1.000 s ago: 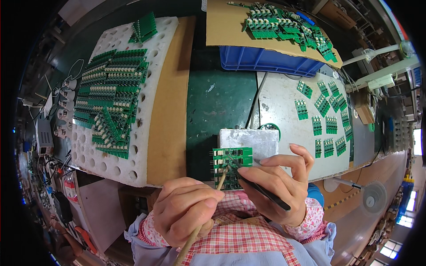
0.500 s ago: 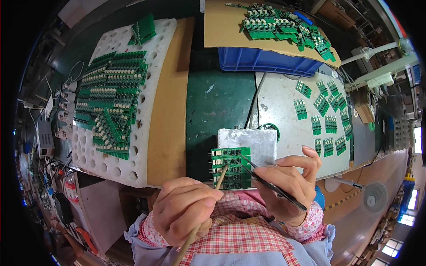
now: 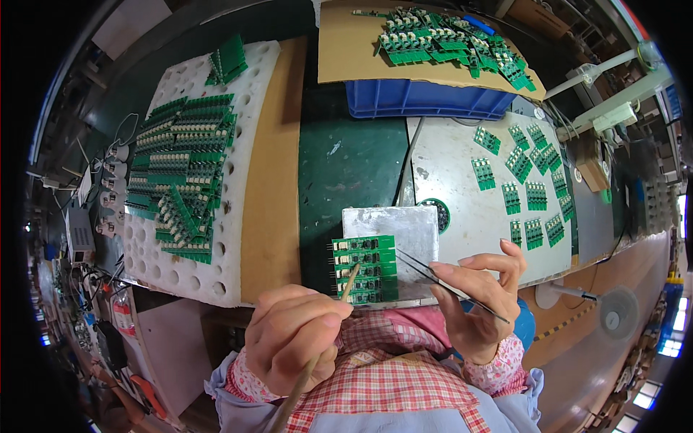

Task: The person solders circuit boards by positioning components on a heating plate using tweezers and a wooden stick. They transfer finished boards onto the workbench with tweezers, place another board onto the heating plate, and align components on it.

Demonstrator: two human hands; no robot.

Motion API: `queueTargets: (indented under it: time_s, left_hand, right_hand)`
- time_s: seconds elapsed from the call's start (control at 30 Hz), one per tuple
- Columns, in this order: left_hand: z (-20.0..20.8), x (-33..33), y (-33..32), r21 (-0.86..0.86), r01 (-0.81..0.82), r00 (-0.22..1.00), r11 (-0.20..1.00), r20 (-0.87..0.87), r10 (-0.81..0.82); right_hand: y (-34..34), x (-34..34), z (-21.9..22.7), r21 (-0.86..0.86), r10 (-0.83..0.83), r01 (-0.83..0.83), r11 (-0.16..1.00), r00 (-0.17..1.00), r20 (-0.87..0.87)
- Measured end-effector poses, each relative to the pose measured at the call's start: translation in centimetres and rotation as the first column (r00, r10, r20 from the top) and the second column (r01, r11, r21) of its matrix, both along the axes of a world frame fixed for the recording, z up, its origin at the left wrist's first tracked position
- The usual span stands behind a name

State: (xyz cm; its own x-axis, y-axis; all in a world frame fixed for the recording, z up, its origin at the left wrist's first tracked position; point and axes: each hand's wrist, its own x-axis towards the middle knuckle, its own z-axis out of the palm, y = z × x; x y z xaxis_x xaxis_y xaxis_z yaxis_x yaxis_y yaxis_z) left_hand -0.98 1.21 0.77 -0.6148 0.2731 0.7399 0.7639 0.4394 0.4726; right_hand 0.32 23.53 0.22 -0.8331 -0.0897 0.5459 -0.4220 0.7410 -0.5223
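A green circuit board (image 3: pixel 367 268) lies on a grey metal block (image 3: pixel 404 234) right in front of me. My left hand (image 3: pixel 292 335) grips a thin wooden stick (image 3: pixel 348 282) whose tip rests on the board. My right hand (image 3: pixel 480 303) pinches dark tweezers (image 3: pixel 433 274); their points hover at the board's right edge. Both sleeves are red-checked.
A white foam tray (image 3: pixel 231 216) with many green boards sits left, beside a brown strip. Behind are a blue bin (image 3: pixel 426 99) and cardboard (image 3: pixel 346 43) bearing more boards. Several boards lie on the grey sheet (image 3: pixel 462 187) at right. A small fan (image 3: pixel 610 310) stands lower right.
My right hand has drawn back from the board to the right, so the tweezers now reach it only with their points. The left hand and stick barely moved.
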Motion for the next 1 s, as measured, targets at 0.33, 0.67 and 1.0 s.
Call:
queueTargets:
  time_s: [0.33,0.67,1.0]
  left_hand:
    - [0.8,0.2,-0.2,-0.091,0.004,1.000,0.996,0.009,-0.003]
    - [0.5,-0.1,0.2,-0.089,-0.006,1.000,0.996,-0.002,0.006]
    - [0.7,-0.1,0.2,-0.089,0.014,1.000,0.996,0.015,-0.013]
  right_hand:
    - [-0.4,-0.2,-0.7,-0.006,0.007,-0.007,1.000,1.000,-0.025]
    - [-0.4,-0.3,-0.8,0.012,0.008,-0.008,1.000,0.999,-0.032]
    - [-0.4,-0.3,-1.1,0.056,0.014,-0.012,0.998,0.999,-0.037]
